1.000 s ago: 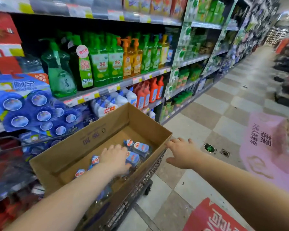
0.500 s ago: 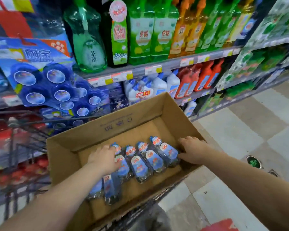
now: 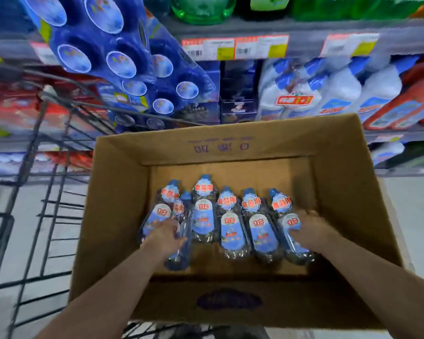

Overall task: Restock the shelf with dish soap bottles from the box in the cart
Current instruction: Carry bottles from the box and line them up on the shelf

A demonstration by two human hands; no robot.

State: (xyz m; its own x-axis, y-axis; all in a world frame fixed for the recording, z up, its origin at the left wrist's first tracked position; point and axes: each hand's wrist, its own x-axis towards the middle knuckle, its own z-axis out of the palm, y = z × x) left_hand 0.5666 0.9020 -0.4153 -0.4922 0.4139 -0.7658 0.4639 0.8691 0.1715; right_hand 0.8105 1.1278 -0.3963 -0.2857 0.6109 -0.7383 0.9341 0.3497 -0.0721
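Observation:
An open cardboard box sits in the cart right below me. Several clear dish soap bottles with blue labels and blue caps lie side by side on its floor, caps pointing away; one of them is in the middle. My left hand is inside the box, fingers curled around a bottle at the left end of the row. At the right end, my right hand wraps over the last bottle. Both bottles rest on the box floor.
The store shelf edge with price tags runs above the box. Under it stand white bottles and red bottles. Blue hanging packs droop at upper left, and green bottles stand on the shelf above.
My view has tilted down and closer over the box. My right hand went from the box's right rim down onto the rightmost bottle. My left hand stayed on the left bottles.

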